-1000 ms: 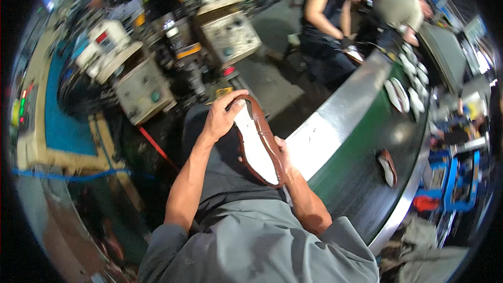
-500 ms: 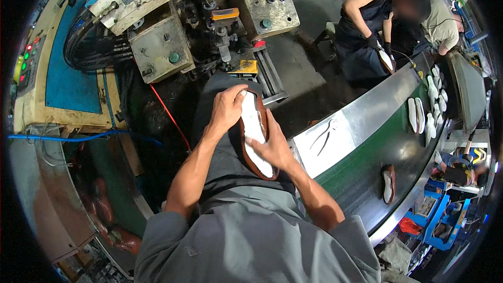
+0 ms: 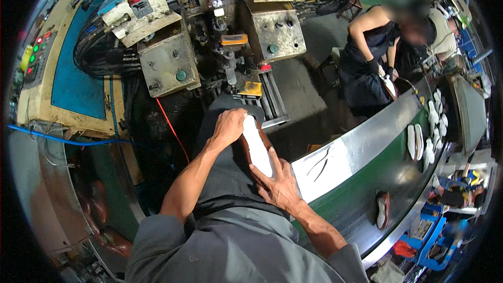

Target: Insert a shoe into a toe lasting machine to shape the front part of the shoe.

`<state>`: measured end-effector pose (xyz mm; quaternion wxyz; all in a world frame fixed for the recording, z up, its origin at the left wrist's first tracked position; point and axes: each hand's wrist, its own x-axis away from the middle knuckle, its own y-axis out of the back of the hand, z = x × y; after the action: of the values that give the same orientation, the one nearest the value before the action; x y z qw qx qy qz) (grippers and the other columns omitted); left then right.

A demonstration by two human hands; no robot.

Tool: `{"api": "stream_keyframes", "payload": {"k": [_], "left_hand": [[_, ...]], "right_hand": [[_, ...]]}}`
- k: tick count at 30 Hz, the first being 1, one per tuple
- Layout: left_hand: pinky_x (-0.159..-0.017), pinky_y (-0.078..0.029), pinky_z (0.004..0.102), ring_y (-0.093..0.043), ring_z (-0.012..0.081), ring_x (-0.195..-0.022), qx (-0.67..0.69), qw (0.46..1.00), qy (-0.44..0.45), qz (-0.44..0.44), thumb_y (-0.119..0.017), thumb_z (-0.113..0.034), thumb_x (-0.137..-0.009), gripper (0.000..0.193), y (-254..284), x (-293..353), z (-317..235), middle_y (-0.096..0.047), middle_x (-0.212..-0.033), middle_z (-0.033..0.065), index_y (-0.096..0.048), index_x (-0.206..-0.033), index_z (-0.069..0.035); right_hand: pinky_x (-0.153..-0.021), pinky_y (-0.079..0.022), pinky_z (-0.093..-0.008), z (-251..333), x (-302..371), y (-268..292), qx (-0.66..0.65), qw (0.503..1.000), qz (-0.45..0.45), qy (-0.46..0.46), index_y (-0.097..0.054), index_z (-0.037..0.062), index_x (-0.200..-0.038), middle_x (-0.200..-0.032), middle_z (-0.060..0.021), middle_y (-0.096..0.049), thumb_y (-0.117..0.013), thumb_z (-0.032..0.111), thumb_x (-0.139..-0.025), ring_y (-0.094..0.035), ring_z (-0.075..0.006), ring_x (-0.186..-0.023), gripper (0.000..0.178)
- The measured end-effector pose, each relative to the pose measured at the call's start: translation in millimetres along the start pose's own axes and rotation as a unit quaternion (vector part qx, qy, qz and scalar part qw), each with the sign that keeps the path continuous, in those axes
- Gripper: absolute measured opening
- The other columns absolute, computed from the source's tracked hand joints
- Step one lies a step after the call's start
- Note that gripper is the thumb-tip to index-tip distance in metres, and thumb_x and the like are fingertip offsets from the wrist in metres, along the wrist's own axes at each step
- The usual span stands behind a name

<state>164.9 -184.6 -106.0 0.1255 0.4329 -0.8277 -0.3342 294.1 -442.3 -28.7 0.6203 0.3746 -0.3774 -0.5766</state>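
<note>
A brown leather shoe upper (image 3: 258, 149) with a white insole face up lies across my dark apron on my lap. At its far end my left hand (image 3: 229, 129) is closed over the left edge, with the fingertips curled onto the toe or heel rim. Toward the near end my right hand (image 3: 281, 187) clasps the upper: one finger runs along the right edge and the thumb side presses on the white insole. The near end is partly hidden under that hand. A pair of pliers (image 3: 324, 163) rests on the bright metal ledge (image 3: 361, 144) to my right.
Beyond the ledge runs a green conveyor belt (image 3: 340, 204) with a brown shoe (image 3: 383, 210) and several white-soled pieces (image 3: 433, 131). Ahead stands a machine with control boxes (image 3: 170, 65). A co-worker (image 3: 367, 63) in dark gloves handles a shoe at the far right.
My right hand has slid down to the near end of the shoe upper, its fingers now more spread. The shoe upper sits slightly lower, and the whole view has shifted.
</note>
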Motion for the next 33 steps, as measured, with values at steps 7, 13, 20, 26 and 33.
{"api": "stream_keyframes", "payload": {"k": [7, 13, 20, 26, 33], "left_hand": [[-0.092, -0.058, 0.0523, -0.075, 0.0322, -0.116, 0.359, 0.903, 0.161, 0.175, -0.062, -0.037, -0.114, 0.04, 19, -13, 27, -0.077, -0.132, 0.0114, -0.075, -0.134, -0.005], [-0.096, -0.058, 0.0533, -0.073, 0.0458, -0.106, -0.02, 0.981, 0.112, -0.16, -0.065, -0.024, -0.105, 0.03, -19, -50, 142, -0.078, -0.109, 0.024, -0.077, -0.12, 0.0], [-0.106, -0.05, 0.052, -0.069, 0.0364, -0.112, -0.132, 0.983, 0.074, -0.107, -0.068, -0.023, -0.097, 0.023, -47, -52, 122, -0.077, -0.112, 0.0153, -0.079, -0.11, -0.006], [-0.103, -0.051, 0.053, -0.069, 0.0393, -0.11, -0.118, 0.979, 0.127, -0.103, -0.067, -0.02, -0.097, 0.024, -26, -52, 132, -0.077, -0.11, 0.018, -0.079, -0.11, -0.004], [-0.102, -0.053, 0.0536, -0.07, 0.0401, -0.109, -0.12, 0.979, 0.131, -0.1, -0.066, -0.019, -0.095, 0.025, -23, -45, 136, -0.078, -0.109, 0.0186, -0.079, -0.11, -0.003]], "right_hand": [[-0.11, -0.053, -0.059, -26, -13, 30, -0.029, 0.999, 0.02, 0.027, -0.065, 0.0334, -0.156, -0.177, -0.0324, -0.023, -0.085, 0.023, -0.079, -0.054, -0.0543, -0.131, 0.08], [-0.108, -0.055, -0.0622, 5, -121, 130, -0.008, 0.99, -0.1, 0.098, -0.064, 0.033, -0.157, -0.177, -0.0332, -0.019, -0.086, 0.019, -0.079, -0.049, -0.0563, -0.138, 0.082], [-0.111, -0.052, -0.059, 2, -329, 155, 0.043, 0.974, -0.199, 0.103, -0.06, 0.0337, -0.16, -0.173, -0.0322, -0.028, -0.082, 0.018, -0.082, -0.053, -0.0569, -0.134, 0.083], [-0.115, -0.05, -0.0613, -5, -398, 119, 0.053, 0.976, -0.204, 0.053, -0.055, 0.0364, -0.163, -0.175, -0.0305, -0.022, -0.082, 0.022, -0.085, -0.046, -0.0571, -0.141, 0.084], [-0.118, -0.047, -0.0629, -16, -398, 103, 0.053, 0.977, -0.185, 0.095, -0.054, 0.0344, -0.163, -0.173, -0.0339, -0.022, -0.079, 0.023, -0.087, -0.044, -0.0611, -0.141, 0.081]]}}
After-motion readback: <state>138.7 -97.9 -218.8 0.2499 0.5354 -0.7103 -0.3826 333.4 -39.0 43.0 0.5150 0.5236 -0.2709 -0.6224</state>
